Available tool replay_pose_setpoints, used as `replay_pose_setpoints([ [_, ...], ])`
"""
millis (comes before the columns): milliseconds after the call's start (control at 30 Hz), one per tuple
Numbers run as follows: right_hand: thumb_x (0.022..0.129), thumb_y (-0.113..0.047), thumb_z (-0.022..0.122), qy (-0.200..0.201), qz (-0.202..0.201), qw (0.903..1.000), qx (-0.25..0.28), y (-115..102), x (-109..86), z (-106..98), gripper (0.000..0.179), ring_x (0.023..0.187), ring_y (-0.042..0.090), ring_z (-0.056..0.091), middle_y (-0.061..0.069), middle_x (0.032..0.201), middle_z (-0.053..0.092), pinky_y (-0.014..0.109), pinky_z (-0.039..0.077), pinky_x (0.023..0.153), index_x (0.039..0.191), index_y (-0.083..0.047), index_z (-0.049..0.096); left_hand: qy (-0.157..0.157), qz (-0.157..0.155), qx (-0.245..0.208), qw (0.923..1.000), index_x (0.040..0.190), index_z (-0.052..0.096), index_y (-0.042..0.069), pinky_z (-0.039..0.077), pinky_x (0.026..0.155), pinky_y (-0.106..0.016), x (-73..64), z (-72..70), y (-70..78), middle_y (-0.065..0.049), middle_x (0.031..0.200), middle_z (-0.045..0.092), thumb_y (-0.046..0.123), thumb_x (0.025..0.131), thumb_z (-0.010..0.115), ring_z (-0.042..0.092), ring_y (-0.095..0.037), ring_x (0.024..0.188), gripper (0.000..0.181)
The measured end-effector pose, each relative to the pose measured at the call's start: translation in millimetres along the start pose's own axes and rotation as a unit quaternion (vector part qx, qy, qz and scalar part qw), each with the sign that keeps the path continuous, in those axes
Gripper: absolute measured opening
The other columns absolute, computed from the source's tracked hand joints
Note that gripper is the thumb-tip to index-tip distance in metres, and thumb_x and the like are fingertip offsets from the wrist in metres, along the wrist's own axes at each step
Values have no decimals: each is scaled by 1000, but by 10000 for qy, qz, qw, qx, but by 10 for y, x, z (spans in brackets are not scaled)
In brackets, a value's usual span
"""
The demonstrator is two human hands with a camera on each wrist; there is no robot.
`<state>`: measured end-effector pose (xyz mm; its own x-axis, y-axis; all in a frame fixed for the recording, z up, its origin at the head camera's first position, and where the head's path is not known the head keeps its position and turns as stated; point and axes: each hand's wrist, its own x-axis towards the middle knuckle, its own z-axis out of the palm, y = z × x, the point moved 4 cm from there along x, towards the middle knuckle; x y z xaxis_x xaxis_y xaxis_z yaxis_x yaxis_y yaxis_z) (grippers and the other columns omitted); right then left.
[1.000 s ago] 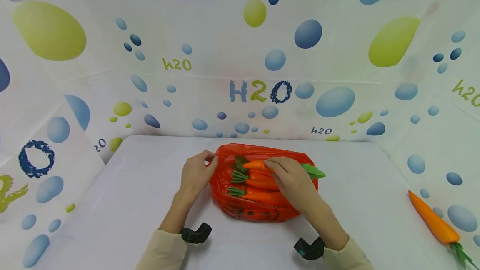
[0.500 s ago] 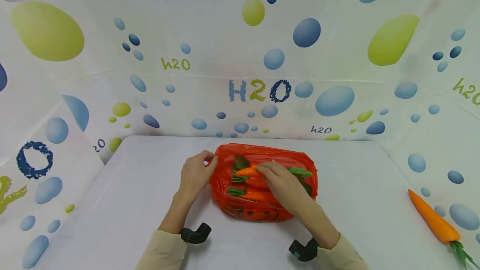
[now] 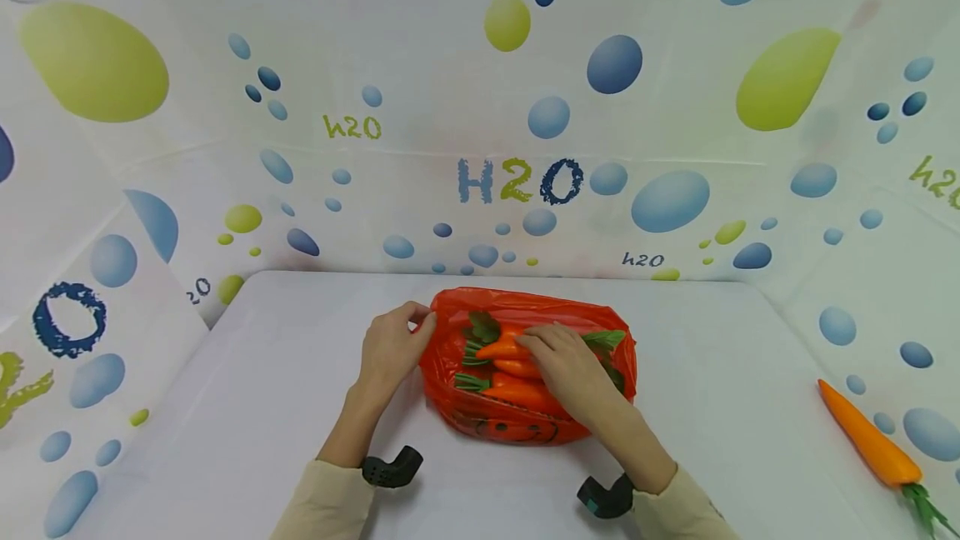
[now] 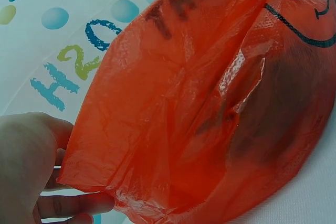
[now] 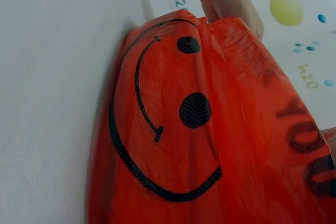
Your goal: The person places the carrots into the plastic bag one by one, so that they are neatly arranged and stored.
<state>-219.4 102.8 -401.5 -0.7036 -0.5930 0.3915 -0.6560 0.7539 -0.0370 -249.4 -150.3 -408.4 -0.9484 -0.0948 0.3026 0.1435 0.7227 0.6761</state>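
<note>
A red plastic bag (image 3: 525, 300) with a printed smiley face lies with its mouth open on the white table. My left hand (image 3: 395, 346) pinches the bag's left rim; in the left wrist view the fingers of that hand (image 4: 37, 166) are at the rim's edge. Inside the bag mouth, my right hand (image 3: 570, 369) holds a carrot (image 3: 497, 350), its tip pointing left and its green leaves out to the right. More carrots (image 3: 517, 392) lie in the bag with green tops to the left. Both wrist views show mostly the bag's outside, hiding the contents.
A single carrot (image 3: 870, 433) with green leaves lies far right. The white table (image 3: 262, 373) surrounds the bag. A cloth wall (image 3: 420, 190) printed with blue and green dots rises behind. Each wrist bears a black camera mount (image 3: 393, 467).
My right hand has moved left and slightly toward me with the carrot, its leaves shifting inward from beyond the bag's right rim. The left hand has stayed at the rim.
</note>
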Motion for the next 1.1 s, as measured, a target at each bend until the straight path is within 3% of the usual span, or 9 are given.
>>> replay_pose_setpoints([
  [233, 87, -2, 72, 130, 71, 9999, -3, 27, 6, 16, 36, 119, 28, 60, 6, 121, 69, 58, 41, 111, 122, -11, 67, -5, -11, 35, 10000, 102, 74, 10, 50, 60, -25, -2, 0, 0, -7, 91, 77, 29, 96, 59, 60, -18, 69, 25],
  [600, 92, -12, 69, -526, 597, 9965, -247, 85, -20, 26, 40, 124, 31, 53, 9, 132, 60, 55, 45, 106, 131, -20, 64, -19, -41, 8, 10000, 103, 74, 10, 52, 61, -26, -9, -4, 2, -7, 92, 77, 29, 96, 59, 62, -19, 71, 25],
  [1100, 91, -21, 72, -377, 682, 9968, -172, 93, -17, -72, 37, 122, 26, 57, 5, 127, 63, 50, 49, 105, 127, -18, 65, -60, -57, -30, 10000, 103, 74, 10, 49, 57, -25, -5, 6, 1, -7, 92, 77, 29, 96, 59, 57, -17, 65, 25],
])
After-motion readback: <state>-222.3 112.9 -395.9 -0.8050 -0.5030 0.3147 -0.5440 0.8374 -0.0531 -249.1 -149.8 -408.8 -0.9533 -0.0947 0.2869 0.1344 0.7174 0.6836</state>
